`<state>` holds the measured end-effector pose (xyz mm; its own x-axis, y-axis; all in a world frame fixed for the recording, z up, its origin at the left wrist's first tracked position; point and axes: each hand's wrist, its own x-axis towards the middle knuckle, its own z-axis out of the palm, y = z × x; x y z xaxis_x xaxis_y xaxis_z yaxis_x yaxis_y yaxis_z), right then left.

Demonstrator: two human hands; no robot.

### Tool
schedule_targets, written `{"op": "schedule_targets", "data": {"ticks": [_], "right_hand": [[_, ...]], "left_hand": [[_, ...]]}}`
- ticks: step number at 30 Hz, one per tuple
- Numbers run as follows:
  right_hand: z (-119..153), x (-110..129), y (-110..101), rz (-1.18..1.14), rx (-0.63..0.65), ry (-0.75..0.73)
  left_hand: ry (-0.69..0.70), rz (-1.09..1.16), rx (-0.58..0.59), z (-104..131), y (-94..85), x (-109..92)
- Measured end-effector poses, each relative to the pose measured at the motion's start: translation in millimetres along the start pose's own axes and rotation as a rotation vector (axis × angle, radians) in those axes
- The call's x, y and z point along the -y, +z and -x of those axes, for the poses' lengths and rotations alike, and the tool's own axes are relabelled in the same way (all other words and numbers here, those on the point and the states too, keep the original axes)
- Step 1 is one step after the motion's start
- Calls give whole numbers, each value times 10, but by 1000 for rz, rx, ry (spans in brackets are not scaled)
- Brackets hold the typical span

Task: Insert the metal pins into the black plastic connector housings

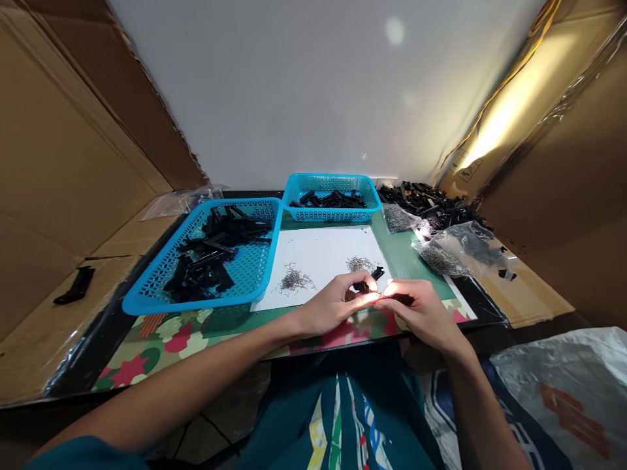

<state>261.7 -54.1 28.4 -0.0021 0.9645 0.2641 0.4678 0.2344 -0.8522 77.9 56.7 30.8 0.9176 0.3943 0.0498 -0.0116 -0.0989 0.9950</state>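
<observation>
In the head view my left hand (340,303) is closed around a small black plastic part (377,273), whose end sticks out above the fingers. Its thumb and forefinger meet the fingertips of my right hand (416,305), which are pinched together. Whatever lies between the right fingertips is too small to make out. Just behind my hands, a pile of tiny metal springs or clips (360,263) lies on a white sheet (323,245). A second pile of the same wire pieces (294,279) is left of my left hand.
A large blue basket (142,294) of black parts stands left, a smaller blue basket (333,215) at the back. At right are heaped black parts (431,201) and a plastic bag (445,254) of metal pieces. One black part (76,286) lies far left. Cardboard walls flank the table.
</observation>
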Motion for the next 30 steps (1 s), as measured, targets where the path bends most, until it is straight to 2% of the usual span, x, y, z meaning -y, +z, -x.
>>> {"op": "schedule_targets", "data": {"ticks": [3, 9, 12, 17, 20, 24, 30], "right_hand": [[2, -19, 18, 71, -56, -34], [-39, -15, -43, 284, -111, -204], [-86, -42, -79, 405, -152, -233], [-181, -186, -114, 740, -200, -368], [-230, -209, -149, 825, -192, -394], [-248, -115, -177, 728, -171, -318], [-166, 28, 1, 329, -151, -114]], "left_hand": [[-2, -27, 34, -6, -26, 12], [-24, -73, 203, 1, -73, -51], [36, -167, 176, 24, -78, -105], [123, -544, 81, 65, -86, -130], [113, -593, 70, 72, -102, -120], [18, -372, 34, 46, -116, -110], [-33, -123, -237, -21, -82, -56]]}}
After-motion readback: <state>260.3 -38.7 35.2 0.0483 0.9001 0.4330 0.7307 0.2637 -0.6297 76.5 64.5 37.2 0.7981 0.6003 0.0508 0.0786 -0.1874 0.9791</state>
